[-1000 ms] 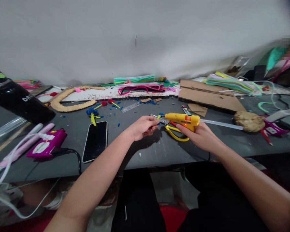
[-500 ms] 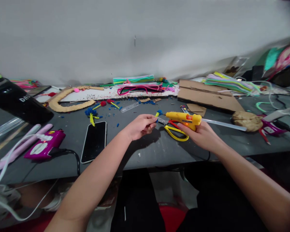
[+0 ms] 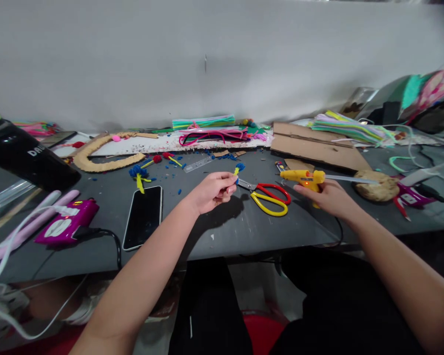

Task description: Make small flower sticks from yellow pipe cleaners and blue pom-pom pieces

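Left hand (image 3: 211,190) pinches a yellow-and-blue stem (image 3: 237,170); right hand (image 3: 327,195) grips the glue gun (image 3: 302,178) beside the scissors (image 3: 268,195).

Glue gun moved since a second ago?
Yes. The right hand has carried the yellow glue gun rightward: it was over the handles of the scissors, and now it sits clear of them, nearer the brown lump.
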`<state>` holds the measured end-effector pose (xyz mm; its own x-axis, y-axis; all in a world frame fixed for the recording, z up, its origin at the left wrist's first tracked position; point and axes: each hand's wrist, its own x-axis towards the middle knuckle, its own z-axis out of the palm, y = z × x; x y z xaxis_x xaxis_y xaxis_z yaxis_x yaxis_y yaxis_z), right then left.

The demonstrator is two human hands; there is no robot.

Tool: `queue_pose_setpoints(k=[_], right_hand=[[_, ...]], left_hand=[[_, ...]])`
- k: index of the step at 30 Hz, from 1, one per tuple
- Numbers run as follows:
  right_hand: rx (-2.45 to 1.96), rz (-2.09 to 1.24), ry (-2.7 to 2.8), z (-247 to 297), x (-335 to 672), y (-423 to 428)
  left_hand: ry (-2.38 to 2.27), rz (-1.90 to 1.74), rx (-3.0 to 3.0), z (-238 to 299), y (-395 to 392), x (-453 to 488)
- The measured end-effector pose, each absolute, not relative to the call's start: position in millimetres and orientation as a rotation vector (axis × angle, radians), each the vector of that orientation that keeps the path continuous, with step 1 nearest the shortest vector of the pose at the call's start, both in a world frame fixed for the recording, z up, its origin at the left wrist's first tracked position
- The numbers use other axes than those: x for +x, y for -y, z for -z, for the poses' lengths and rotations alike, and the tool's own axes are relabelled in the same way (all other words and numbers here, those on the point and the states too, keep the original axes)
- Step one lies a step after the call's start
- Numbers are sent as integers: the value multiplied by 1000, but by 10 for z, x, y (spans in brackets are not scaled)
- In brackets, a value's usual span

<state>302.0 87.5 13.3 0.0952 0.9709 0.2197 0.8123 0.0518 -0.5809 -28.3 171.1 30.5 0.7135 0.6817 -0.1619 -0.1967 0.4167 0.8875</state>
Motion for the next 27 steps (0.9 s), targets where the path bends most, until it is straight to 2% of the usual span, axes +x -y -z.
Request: queue_pose_setpoints(k=[5, 19, 21, 24, 25, 27], right_hand=[[-1967, -418, 1747, -33, 3078, -931], [-2230, -113, 1715, -241, 3297, -496], [-2212, -289, 1804, -336, 3306, -397], [-1940, -843, 1955, -484, 3105, -299], [-1848, -920, 1946, -524, 2966, -290], [-1660, -866, 1891, -579, 2610, -320]], left_hand=[[-578, -569, 1011, -312, -1698, -267], [-606, -606, 1068, -322, -1678, -232], [-619, -614, 1085, -334, -1666, -224], [-636, -612, 1128, -350, -1643, -214], [-635, -606, 1142, -352, -1634, -211], [-623, -593, 1170, -352, -1618, -202]])
